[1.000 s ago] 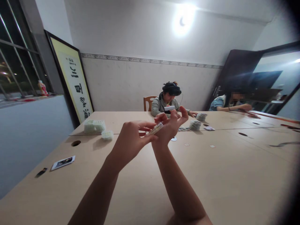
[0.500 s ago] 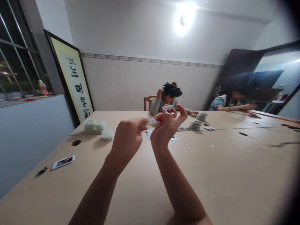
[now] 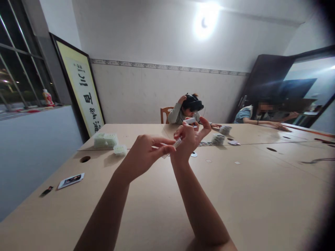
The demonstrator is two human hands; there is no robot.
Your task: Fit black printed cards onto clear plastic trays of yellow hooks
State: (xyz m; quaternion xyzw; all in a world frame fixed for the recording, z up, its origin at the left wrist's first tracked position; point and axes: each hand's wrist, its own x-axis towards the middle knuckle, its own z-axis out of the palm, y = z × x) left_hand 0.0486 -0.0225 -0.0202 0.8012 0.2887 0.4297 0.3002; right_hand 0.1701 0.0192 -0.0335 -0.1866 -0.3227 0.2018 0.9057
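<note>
Both my hands are raised above the table, close together in the middle of the view. My left hand (image 3: pixel 146 155) pinches a small clear plastic piece (image 3: pixel 177 142) between thumb and fingers, right against the right hand's palm side. Its exact kind is too small to make out. My right hand (image 3: pixel 187 143) is bent back at the wrist with its fingers curled. A small white block-like object (image 3: pixel 189 121) shows at its fingertips. Part of what lies between the two hands is hidden by the fingers.
Clear plastic boxes (image 3: pixel 105 140) stand at the left, with a single clear box (image 3: pixel 120 150) beside them. A photo card (image 3: pixel 70 181) and a small dark piece (image 3: pixel 47 191) lie nearer. Card-like stacks (image 3: pixel 218 139) stand right of centre. Two people sit across the table (image 3: pixel 251 202).
My left hand has shifted slightly right, its fingers straightening toward the right palm. The clear piece now sits tilted by the palm. The far-right person's hands have moved.
</note>
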